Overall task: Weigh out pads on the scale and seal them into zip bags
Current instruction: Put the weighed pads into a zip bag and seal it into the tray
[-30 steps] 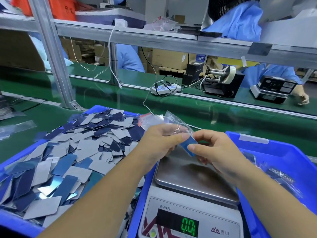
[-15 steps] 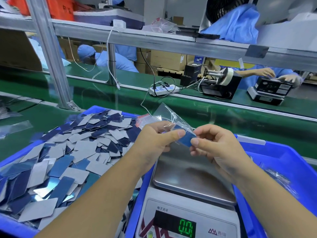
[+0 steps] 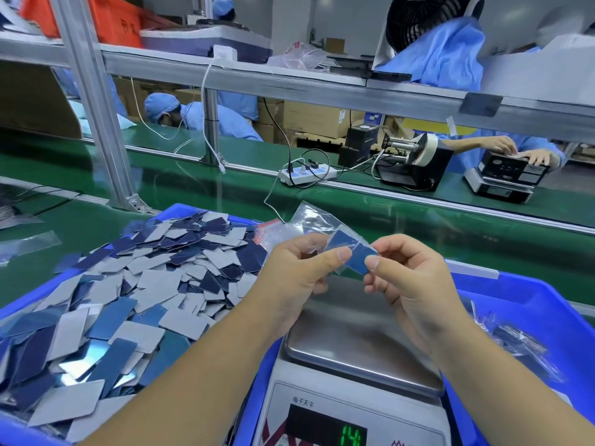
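**One bag mid-fill, a heap of pads still waiting**

Both hands work just above the scale, whose steel pan carries nothing, though part of a green figure glows on its display. The left hand has its grip closed on a clear zip bag, thumb and fingers pinching the bag's mouth. The right hand pinches a small stack of blue pads with thumb and forefinger; the stack lies partway inside the bag's opening, its lower end jutting out toward the right fingers.

By my reading, this portion is already weighed and is going into the bag; the zip is not yet pressed shut. Much remains: the blue bin along the surface's left edge is heaped with loose pads, blue and grey. The bin at the right edge holds what look like clear filled bags, too blurred to count.
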Demonstrator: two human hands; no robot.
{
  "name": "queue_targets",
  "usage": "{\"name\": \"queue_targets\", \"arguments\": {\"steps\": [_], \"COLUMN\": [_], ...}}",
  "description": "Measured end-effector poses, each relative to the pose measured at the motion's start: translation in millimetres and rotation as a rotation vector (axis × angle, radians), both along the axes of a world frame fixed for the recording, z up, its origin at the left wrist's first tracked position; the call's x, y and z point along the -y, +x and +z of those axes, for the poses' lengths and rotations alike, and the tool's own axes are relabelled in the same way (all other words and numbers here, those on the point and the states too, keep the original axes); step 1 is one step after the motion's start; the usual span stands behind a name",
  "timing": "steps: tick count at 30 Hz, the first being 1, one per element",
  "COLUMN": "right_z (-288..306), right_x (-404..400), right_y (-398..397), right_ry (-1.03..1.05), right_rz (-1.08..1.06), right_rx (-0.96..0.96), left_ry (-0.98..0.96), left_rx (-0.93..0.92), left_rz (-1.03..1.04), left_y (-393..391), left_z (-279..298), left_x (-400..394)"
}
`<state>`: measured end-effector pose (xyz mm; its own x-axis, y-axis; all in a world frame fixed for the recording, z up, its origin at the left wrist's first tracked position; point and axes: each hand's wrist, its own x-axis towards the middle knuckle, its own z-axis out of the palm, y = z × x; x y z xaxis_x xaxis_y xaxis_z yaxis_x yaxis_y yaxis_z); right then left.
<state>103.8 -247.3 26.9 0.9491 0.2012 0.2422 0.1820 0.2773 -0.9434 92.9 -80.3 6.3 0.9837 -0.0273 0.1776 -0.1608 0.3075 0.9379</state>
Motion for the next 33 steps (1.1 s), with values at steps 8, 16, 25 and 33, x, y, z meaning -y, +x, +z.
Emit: {"name": "queue_targets", "arguments": {"steps": [8,16,25,33], "right_z": [0.2,-3.1,6.1,11.7], "right_x": [0.0,-2.5,3.0,9.3], "right_y": [-0.7,0.0,-1.8,-1.3], "right_ry": [0.003,-0.022,-0.103,-0.119], "right_rz": [-0.013,0.055,0.093,0.119], "right_rx": [-0.017,-0.070,0.018,0.120], "left_ry": [0.036,0.089,0.042,-0.061], "left_rx": [0.038,0.096,0.080,0.044], "left_rz": [-0.045,-0.035,-0.021,-0.147], "left_y": [-5.3,-9.6,-11.7,-13.5], "left_z": [2.7,1.7,3.2,1.7], "left_x": [2.0,6.4,6.5,8.1]}}
